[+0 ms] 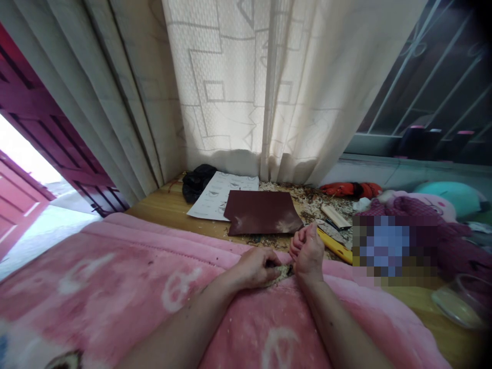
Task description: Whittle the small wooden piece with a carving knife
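My left hand (255,266) rests over the pink blanket (184,307) with its fingers curled onto a pale, rough-looking piece (283,274), whose kind I cannot make out. A dark end of that piece points toward my right wrist. Beside it, my right hand (309,251) is raised and closed like a fist; whatever may be inside is hidden. Just past the right hand lies a yellow-handled tool (334,246) on the table. A dark maroon sheet (263,211) lies beyond both hands, partly over a white printed paper (215,197).
Pale shavings (313,200) litter the wooden table (157,212). A black plastic bag (197,182) sits at the back left. On the right are a small cream block (335,217), a red bundle (351,189), purple cloth (409,207) and a clear container (459,305). Curtains (226,82) hang behind.
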The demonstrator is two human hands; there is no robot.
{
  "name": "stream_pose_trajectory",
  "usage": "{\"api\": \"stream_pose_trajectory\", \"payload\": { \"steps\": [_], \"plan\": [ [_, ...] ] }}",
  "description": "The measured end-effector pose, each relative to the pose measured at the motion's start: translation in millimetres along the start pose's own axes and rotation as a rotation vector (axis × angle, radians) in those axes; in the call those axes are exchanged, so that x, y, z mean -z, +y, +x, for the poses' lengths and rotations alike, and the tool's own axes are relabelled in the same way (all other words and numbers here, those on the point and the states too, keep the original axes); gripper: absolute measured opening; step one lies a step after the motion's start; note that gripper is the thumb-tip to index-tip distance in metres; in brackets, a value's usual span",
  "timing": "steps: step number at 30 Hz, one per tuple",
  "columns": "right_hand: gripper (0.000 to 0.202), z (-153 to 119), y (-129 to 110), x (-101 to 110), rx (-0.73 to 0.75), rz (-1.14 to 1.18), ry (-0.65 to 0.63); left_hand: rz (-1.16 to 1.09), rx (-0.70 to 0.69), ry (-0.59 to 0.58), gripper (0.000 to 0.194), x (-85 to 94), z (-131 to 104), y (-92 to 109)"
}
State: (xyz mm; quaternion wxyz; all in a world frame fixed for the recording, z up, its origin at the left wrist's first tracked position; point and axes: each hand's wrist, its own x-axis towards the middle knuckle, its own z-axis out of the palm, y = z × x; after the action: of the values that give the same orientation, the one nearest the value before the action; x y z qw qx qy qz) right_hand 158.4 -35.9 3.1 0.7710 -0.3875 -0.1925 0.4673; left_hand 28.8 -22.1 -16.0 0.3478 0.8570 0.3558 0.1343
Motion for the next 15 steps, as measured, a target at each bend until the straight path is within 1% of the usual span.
{"api": "stream_pose_trajectory", "payload": {
  "steps": [6,15],
  "plan": [
    [0.046,5,2,0,-0.077,-0.016,-0.025,0.016,-0.004,-0.001,0.018,-0.8,2,0],
    [0.046,13,5,1,-0.149,-0.019,-0.043,0.019,0.004,-0.016,0.017,-1.0,3,-2]
  ]
}}
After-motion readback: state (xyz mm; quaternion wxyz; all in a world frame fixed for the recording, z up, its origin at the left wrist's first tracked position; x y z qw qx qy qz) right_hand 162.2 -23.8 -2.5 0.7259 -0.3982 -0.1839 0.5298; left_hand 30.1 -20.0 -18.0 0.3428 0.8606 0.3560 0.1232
